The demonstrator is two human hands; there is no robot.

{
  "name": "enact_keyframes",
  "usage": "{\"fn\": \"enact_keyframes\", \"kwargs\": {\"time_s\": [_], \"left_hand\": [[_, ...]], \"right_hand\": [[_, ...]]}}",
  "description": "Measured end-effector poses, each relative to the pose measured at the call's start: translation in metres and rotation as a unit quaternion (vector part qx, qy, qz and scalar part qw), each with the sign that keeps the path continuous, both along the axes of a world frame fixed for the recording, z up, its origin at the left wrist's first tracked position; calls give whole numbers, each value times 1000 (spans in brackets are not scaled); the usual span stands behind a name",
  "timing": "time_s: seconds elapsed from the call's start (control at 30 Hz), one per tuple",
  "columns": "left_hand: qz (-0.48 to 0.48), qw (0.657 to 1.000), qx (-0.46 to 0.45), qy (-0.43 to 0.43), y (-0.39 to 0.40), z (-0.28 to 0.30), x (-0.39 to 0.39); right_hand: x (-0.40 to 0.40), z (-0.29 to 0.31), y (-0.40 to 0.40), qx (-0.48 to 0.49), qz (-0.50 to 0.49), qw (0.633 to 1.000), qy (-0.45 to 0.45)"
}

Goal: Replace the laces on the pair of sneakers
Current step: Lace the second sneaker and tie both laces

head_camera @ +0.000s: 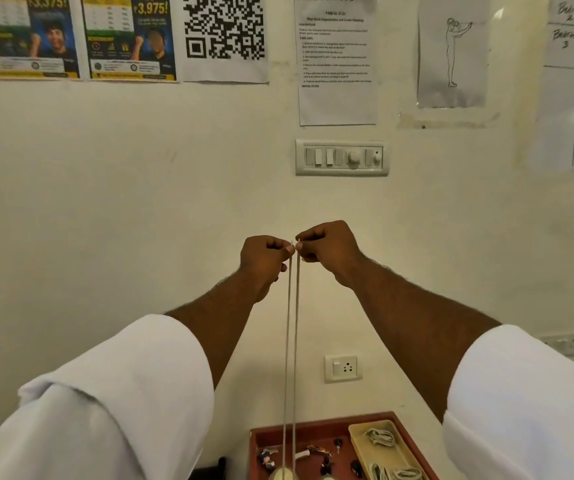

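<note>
While the left hand (pixel 266 258) and right hand (pixel 327 251) each pinch one tip of the lace (pixel 292 341), raised taut from a shoe (pixel 282 474) at the near edge, uneven pulling could leave the ends unequal.

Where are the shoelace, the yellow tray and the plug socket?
shoelace (pixel 293 341): head view, on one of the two taut strands.
yellow tray (pixel 360 441): head view, on its left rim.
plug socket (pixel 343 367): head view, on its white faceplate.

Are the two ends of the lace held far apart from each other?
No, the left hand and the right hand pinch the two lace ends side by side, almost touching, raised before the wall.
</note>
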State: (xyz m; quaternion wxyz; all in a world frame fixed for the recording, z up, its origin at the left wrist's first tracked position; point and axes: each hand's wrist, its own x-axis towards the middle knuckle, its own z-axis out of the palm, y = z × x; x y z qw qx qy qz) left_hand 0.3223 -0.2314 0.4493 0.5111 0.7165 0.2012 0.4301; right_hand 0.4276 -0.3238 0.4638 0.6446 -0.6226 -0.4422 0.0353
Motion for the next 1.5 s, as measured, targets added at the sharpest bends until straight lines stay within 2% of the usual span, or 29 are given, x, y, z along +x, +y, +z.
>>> {"fn": "enact_keyframes", "kwargs": {"time_s": [0.23,0.43,0.5,0.63,0.9,1.03,1.13,1.2,1.3,1.5], "left_hand": [[-38,999,-29,17,-33,-14,-43],[-118,986,-110,37,-74,-81,-108],[-139,981,-116,70,-80,-109,-121],[-181,952,-127,210,-69,-179,-128],[-91,907,-202,357,-4,-322,-91],[3,909,-207,362,19,-392,-58],[36,912,-182,367,28,-436,-30],[46,914,-157,371,32,-457,-18],[37,911,-167,376,39,-480,-6],[26,891,-115,439,48,-487,11]], "right_hand": [[-38,-13,-41,-11,59,996,59],[-81,-73,-95,-64,126,978,151],[-86,-102,-101,-76,127,972,181],[-87,-179,-92,-132,93,961,223],[-49,-320,-44,-182,-1,951,250],[-23,-379,-14,-248,-7,938,242],[-6,-416,10,-285,-2,930,233],[2,-432,23,-305,11,927,219],[14,-450,40,-334,29,924,183],[23,-477,54,-356,31,919,165]]}}
